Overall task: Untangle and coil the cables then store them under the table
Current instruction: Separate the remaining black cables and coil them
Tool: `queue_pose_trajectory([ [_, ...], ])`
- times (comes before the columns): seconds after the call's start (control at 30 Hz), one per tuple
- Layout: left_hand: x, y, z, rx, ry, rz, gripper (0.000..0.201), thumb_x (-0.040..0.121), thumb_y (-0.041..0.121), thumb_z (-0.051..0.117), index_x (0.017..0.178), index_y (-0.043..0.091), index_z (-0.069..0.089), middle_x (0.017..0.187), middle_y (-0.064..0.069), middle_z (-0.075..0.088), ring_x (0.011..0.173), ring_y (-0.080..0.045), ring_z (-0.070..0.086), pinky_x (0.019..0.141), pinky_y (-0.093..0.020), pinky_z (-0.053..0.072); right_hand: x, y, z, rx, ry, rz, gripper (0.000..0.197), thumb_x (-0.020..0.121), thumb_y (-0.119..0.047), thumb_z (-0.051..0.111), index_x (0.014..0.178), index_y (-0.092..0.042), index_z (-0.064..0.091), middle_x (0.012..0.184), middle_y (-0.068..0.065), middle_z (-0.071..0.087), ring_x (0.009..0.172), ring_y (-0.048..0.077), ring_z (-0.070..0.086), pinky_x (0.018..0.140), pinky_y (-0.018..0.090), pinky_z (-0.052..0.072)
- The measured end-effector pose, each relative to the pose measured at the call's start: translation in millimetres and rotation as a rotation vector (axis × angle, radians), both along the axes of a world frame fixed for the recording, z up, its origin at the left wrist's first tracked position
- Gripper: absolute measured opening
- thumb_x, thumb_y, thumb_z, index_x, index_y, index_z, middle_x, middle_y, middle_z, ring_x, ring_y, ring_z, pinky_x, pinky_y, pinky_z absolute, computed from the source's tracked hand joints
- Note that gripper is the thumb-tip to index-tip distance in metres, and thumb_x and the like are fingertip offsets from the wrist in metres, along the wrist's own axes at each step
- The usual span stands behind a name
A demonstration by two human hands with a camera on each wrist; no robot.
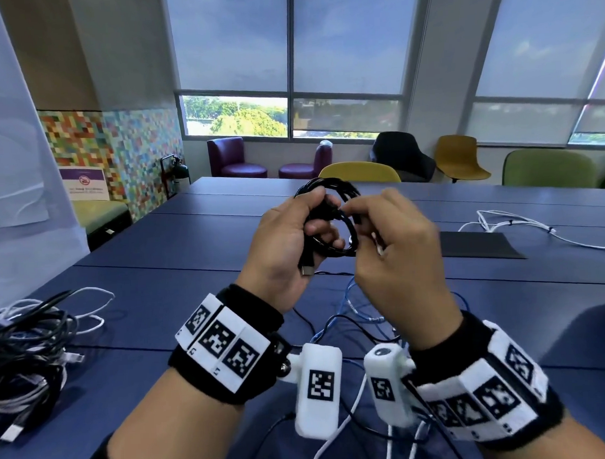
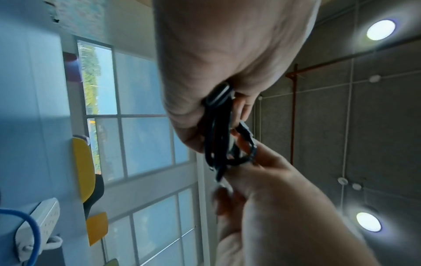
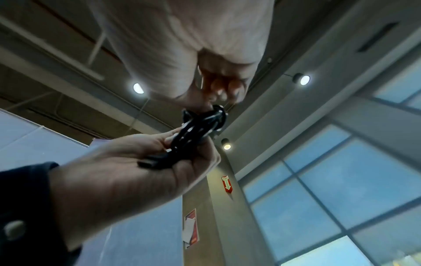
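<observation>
Fingers [image 1: 323,228] of the left hand [image 1: 288,243] are curled tight round a black coiled cable [image 1: 342,221], thumb clamped over the top of the loops, and the whole bundle is held up in the air above the blue table [image 1: 166,302]. The right hand [image 1: 394,246] comes in beside it, fingertips pinched narrow on a strand at the coil's right edge; the two hands are almost touching across the ring.

The coil stands roughly upright, its open face turned toward the person. Its loops rise above the left hand's knuckles and drop below the palm. One plug end [image 1: 306,269] pokes out under the heel of the left hand, pointing down at the table. In the right wrist view the black loops [image 3: 196,129] run in a long bundle from the left palm up to the right hand's fingertips. The left wrist view shows the same strands [image 2: 218,136] packed side by side and a connector [image 2: 246,131] near the right hand's fingers [image 2: 257,162].

On the table directly below the coil lies a loose tangle of blue, black and white leads [image 1: 359,316]. Well to the left of the coil sits a heap of black and white cables [image 1: 27,345]. Far to the right of the coil a white cable [image 1: 513,225] trails beside a dark mat [image 1: 480,245].
</observation>
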State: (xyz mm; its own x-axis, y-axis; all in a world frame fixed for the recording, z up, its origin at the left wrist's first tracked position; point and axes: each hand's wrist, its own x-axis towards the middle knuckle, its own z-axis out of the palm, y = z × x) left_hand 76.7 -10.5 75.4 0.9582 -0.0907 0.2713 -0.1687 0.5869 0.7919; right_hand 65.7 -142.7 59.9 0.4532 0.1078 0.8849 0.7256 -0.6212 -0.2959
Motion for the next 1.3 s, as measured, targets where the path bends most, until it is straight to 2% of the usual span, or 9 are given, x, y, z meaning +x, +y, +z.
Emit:
queue_pose_trajectory([
  [0.17, 1.8, 6.6, 1.1, 0.109, 0.040, 0.087, 0.024, 0.098, 0.018, 0.050, 0.088, 0.004, 0.066, 0.046, 0.006, 0.028, 0.051, -0.013, 0.033, 0.056, -0.028, 0.039, -3.7, 3.5, 2.3, 0.084, 0.334, 0.236, 0.015, 0.087, -0.020, 0.063, 0.076, -0.011, 0.070, 0.073, 0.006, 0.062, 0.066, 0.016, 0.055, 0.059, 0.029, 0.045],
  [0.33, 6.7, 14.8, 4.2, -0.099, 0.119, -0.121, 0.039, 0.096, 0.021, 0.037, 0.083, 0.001, 0.068, 0.052, 0.003, 0.022, 0.049, -0.013, 0.029, 0.047, -0.024, 0.038, 3.4, 0.4, 2.8, 0.201, 0.524, 0.458, 0.021, 0.097, -0.006, 0.055, 0.080, 0.004, 0.060, 0.082, 0.005, 0.071, 0.083, 0.010, 0.071, 0.068, 0.031, 0.059],
  [0.4, 9.9, 17.5, 4.4, -0.193, 0.129, -0.138, 0.042, 0.097, 0.017, 0.036, 0.072, 0.003, 0.067, 0.053, 0.004, 0.023, 0.050, -0.012, 0.026, 0.046, -0.022, 0.036, 8.3, -0.8, 0.3, 0.223, 0.501, 0.509, 0.020, 0.096, -0.005, 0.056, 0.078, 0.002, 0.059, 0.082, 0.009, 0.069, 0.085, 0.015, 0.070, 0.074, 0.032, 0.059],
  [0.53, 9.2, 19.0, 5.0, -0.320, 0.154, -0.137, 0.025, 0.098, 0.014, 0.039, 0.092, 0.000, 0.059, 0.056, 0.005, 0.026, 0.050, -0.011, 0.027, 0.046, -0.021, 0.036, 10.8, -4.1, -1.6, 0.143, 0.390, 0.466, 0.014, 0.090, -0.008, 0.060, 0.086, 0.004, 0.067, 0.085, 0.006, 0.067, 0.080, 0.020, 0.065, 0.074, 0.031, 0.056],
  [0.73, -0.9, 3.5, 3.9, -0.039, -0.014, -0.021, 0.036, 0.105, 0.018, 0.034, 0.123, -0.009, 0.051, 0.064, 0.000, 0.047, 0.058, -0.013, 0.043, 0.053, -0.025, 0.032, 8.6, -11.6, 4.8, -0.133, 0.098, 0.250, 0.015, 0.085, -0.019, 0.068, 0.093, -0.010, 0.078, 0.078, 0.001, 0.070, 0.078, 0.024, 0.053, 0.070, 0.038, 0.047],
  [0.97, -12.1, -0.9, 1.6, 0.266, -0.144, -0.099, 0.049, 0.104, 0.032, 0.031, 0.118, -0.008, 0.055, 0.088, -0.020, 0.059, 0.065, -0.020, 0.052, 0.057, -0.027, 0.043, 5.2, -17.6, 10.8, -0.151, -0.032, 0.211, 0.009, 0.080, -0.020, 0.078, 0.089, -0.023, 0.080, 0.109, 0.001, 0.055, 0.100, 0.022, 0.044, 0.086, 0.024, 0.036],
  [1.1, -11.0, -2.3, -2.6, 0.390, -0.131, -0.071, 0.059, 0.099, 0.048, 0.030, 0.103, 0.001, 0.065, 0.070, -0.011, 0.061, 0.061, -0.018, 0.054, 0.059, -0.027, 0.045, 0.9, -17.7, 14.4, -0.079, 0.124, 0.274, 0.040, 0.073, -0.013, 0.084, 0.105, -0.027, 0.064, 0.128, 0.002, 0.053, 0.124, 0.018, 0.048, 0.096, 0.013, 0.038],
  [1.23, -8.5, -1.5, -4.2, 0.459, -0.085, -0.059, 0.074, 0.096, 0.058, 0.024, 0.097, 0.001, 0.070, 0.073, -0.011, 0.061, 0.062, -0.020, 0.053, 0.057, -0.026, 0.045, -1.1, -12.9, 12.6, -0.041, 0.319, 0.355, 0.046, 0.079, -0.016, 0.080, 0.119, -0.018, 0.058, 0.111, -0.002, 0.067, 0.097, 0.011, 0.067, 0.086, 0.021, 0.052],
  [1.3, -7.2, -0.6, -4.2, 0.501, -0.071, -0.061, 0.082, 0.091, 0.066, 0.022, 0.089, -0.002, 0.068, 0.073, -0.018, 0.064, 0.059, -0.026, 0.057, 0.057, -0.030, 0.047, -2.9, -12.6, 13.6, 0.050, 0.459, 0.368, 0.044, 0.078, -0.015, 0.082, 0.117, -0.015, 0.061, 0.090, 0.006, 0.072, 0.069, 0.015, 0.068, 0.067, 0.030, 0.057],
])
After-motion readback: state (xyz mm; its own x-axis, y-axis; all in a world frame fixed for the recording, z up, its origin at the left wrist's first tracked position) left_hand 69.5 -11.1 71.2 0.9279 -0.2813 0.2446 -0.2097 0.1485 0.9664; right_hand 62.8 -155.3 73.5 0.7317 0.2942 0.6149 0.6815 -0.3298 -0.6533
